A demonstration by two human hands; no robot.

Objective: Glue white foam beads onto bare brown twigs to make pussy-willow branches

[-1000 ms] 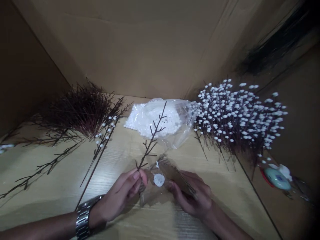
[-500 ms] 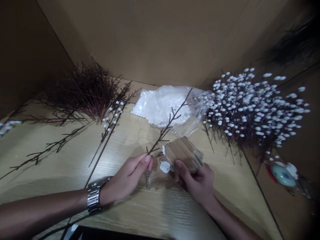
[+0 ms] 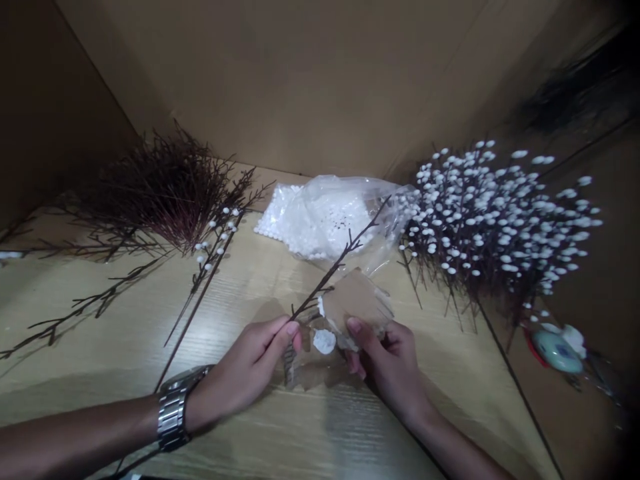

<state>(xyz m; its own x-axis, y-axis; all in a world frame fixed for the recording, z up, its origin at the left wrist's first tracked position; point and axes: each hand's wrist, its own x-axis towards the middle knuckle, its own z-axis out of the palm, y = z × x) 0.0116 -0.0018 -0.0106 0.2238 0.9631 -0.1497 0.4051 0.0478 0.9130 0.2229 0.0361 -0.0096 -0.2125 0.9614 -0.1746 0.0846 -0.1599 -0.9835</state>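
Observation:
Between the thumb and fingers of my left hand [image 3: 263, 360] is a bare brown artificial twig [image 3: 325, 275], slanting up to the right. My right hand [image 3: 387, 360] grips a piece of cardboard [image 3: 357, 301] with its thumb on top. A white, paste-like smear [image 3: 321, 306] shows on the cardboard's left edge, close to the twig's side shoots; whether they touch I cannot tell. Below, between my hands, a round white blob [image 3: 325, 341] lies on a brownish piece whose outline is hard to make out.
A clear bag of white beads [image 3: 320, 213] lies at the back. Bare twigs [image 3: 165, 193] are heaped at left, near a white-tipped twig [image 3: 215, 247]. White-tipped twigs [image 3: 495, 213] form a bunch at right, with a pale green object [image 3: 557, 351] below. Cardboard walls [image 3: 280, 87] surround the table.
The twig has tilted lower and turned more to the right. The cardboard has turned in my right hand, showing more of its flat face. The view has shifted slightly.

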